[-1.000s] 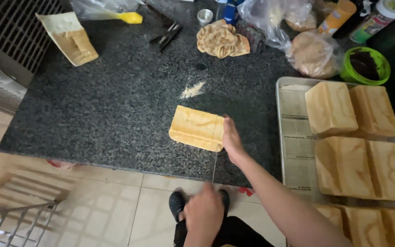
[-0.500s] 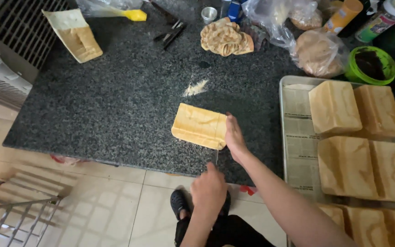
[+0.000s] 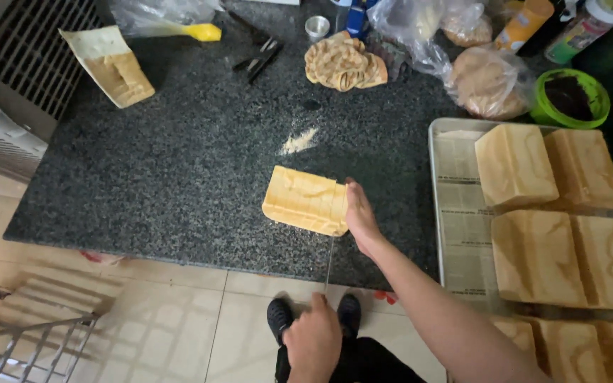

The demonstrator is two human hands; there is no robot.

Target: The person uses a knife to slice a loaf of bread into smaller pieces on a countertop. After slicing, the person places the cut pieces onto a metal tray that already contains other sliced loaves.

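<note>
A tan rectangular loaf (image 3: 305, 200) lies on the dark speckled stone counter (image 3: 200, 170), close to its front edge. My right hand (image 3: 360, 216) presses against the loaf's right end, the arm reaching in from the lower right. My left hand (image 3: 313, 342) is low in the view, over the floor, closed on the handle of a thin-bladed knife (image 3: 329, 266). The blade points away from me and meets the loaf's near right corner.
A metal tray (image 3: 455, 213) at the right holds several more tan loaves (image 3: 514, 164). At the back lie bagged round breads (image 3: 487, 81), a folded flatbread (image 3: 342, 62), a green tub (image 3: 569, 96), tongs (image 3: 258, 58), a yellow-handled tool (image 3: 203, 32) and a cut loaf piece (image 3: 111, 67). Crumbs (image 3: 298, 142) dot the counter.
My left hand pushed the knife toward the loaf, then drew it back toward me. The right hand and loaf stayed put.
</note>
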